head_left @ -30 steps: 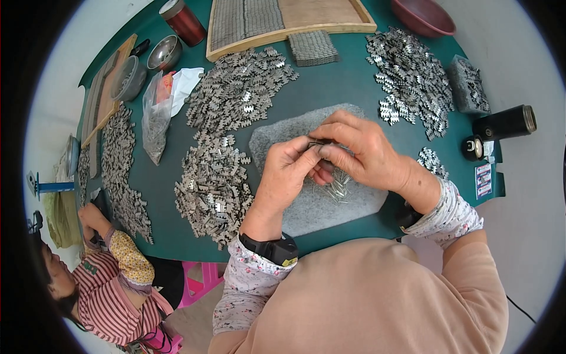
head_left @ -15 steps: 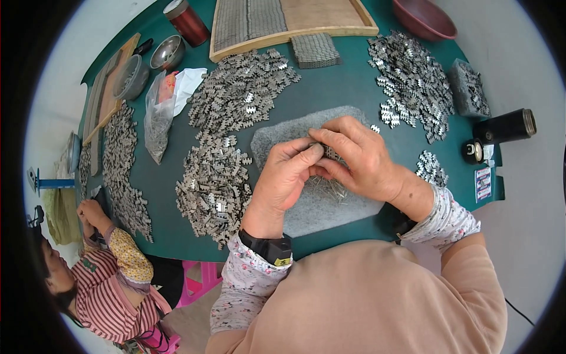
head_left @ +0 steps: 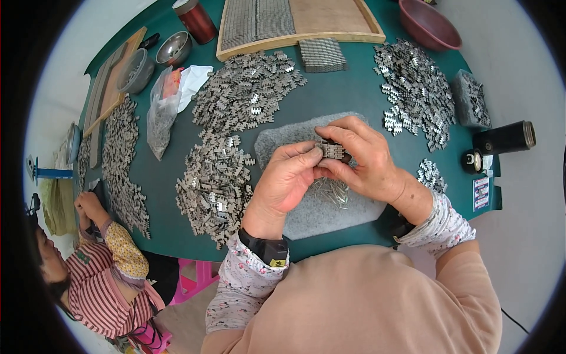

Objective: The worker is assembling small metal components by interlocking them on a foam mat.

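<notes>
fingertips (head_left: 311,154) of the left hand (head_left: 287,182) and of the right hand (head_left: 359,156) are pinching together on a small block of joined metal links (head_left: 331,151), each hand holding one end of it. the block is staying just above a grey foam pad (head_left: 306,212), in the middle of the green table (head_left: 348,94). some thin metal pins (head_left: 333,192) are lying on the pad under the hands. the left wrist is wearing a black watch (head_left: 266,248), and both forearms are in flowered sleeves.

just left of the pad a heap of loose metal links (head_left: 215,183) is lying, and a second heap (head_left: 247,91) is lying behind it. a third heap (head_left: 415,88) is spreading on the right side. a wooden tray (head_left: 330,26) with rows of finished links is standing at the far edge, near a red can (head_left: 196,20), a steel bowl (head_left: 174,48) and a brown bowl (head_left: 427,25). a clear plastic bag (head_left: 160,112) is lying at the left. a black cylinder (head_left: 504,137) is lying at the right edge.

another person in a striped shirt (head_left: 94,289) is sitting at the left end of the table, a hand (head_left: 88,203) near a long heap of links (head_left: 121,165).
</notes>
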The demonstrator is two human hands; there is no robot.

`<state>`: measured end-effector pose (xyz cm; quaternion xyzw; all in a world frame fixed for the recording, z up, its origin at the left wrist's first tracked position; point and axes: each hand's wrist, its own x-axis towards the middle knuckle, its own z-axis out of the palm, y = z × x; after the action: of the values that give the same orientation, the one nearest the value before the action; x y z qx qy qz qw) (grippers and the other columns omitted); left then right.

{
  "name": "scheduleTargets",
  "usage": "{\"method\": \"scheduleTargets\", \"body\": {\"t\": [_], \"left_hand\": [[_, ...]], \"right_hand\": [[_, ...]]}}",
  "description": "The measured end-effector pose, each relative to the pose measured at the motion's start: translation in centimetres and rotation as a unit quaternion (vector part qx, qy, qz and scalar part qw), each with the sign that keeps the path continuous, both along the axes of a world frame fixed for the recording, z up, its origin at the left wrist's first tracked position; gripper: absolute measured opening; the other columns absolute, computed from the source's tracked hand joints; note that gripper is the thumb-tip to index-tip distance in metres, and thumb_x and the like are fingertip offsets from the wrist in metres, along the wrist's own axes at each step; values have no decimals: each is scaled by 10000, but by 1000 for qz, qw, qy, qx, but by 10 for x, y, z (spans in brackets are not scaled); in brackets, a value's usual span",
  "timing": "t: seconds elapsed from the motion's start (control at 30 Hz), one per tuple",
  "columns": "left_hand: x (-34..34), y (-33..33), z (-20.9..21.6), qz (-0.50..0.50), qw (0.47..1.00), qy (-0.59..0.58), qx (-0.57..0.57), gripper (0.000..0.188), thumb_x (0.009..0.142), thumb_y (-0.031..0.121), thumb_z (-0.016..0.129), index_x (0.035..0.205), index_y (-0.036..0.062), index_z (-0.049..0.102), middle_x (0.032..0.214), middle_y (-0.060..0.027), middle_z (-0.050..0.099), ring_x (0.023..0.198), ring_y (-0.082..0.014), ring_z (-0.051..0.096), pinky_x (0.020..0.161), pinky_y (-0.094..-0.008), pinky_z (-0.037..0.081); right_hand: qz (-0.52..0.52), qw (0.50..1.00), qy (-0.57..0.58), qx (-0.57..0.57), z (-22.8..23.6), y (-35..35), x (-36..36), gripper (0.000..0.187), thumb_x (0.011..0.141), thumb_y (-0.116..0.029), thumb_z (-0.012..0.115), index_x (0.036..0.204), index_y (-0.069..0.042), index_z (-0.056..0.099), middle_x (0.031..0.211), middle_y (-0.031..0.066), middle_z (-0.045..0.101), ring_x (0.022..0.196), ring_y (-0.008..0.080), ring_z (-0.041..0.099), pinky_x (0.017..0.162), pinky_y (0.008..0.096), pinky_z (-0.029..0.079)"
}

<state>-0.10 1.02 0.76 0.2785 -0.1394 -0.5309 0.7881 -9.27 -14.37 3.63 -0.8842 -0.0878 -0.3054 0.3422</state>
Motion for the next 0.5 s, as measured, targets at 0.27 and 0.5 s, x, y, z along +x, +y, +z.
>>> {"method": "scheduleTargets", "body": {"t": [0.27, 0.5], "left_hand": [[0, 0, 1, 13, 999, -12, 28, 220, 943, 102, 534, 1041, -77, 617, 978, -140, 659, 900, -215, 655, 816, -368, 534], [0, -1, 0, 52, 994, -65, 73, 202, 927, 95, 553, 999, -78, 628, 913, -125, 663, 837, -201, 659, 762, -349, 541]], "right_hand": [[-12, 1000, 1, -7, 0, 1, 1, 481, 628, -74, 777, 1074, -5, 609, 905, 126, 591, 797, 306, 602, 664, 367, 508], [-18, 998, 8, -54, 2, -2, 3, 466, 631, -110, 783, 1052, -7, 614, 890, 122, 591, 791, 306, 603, 659, 369, 507]]}}
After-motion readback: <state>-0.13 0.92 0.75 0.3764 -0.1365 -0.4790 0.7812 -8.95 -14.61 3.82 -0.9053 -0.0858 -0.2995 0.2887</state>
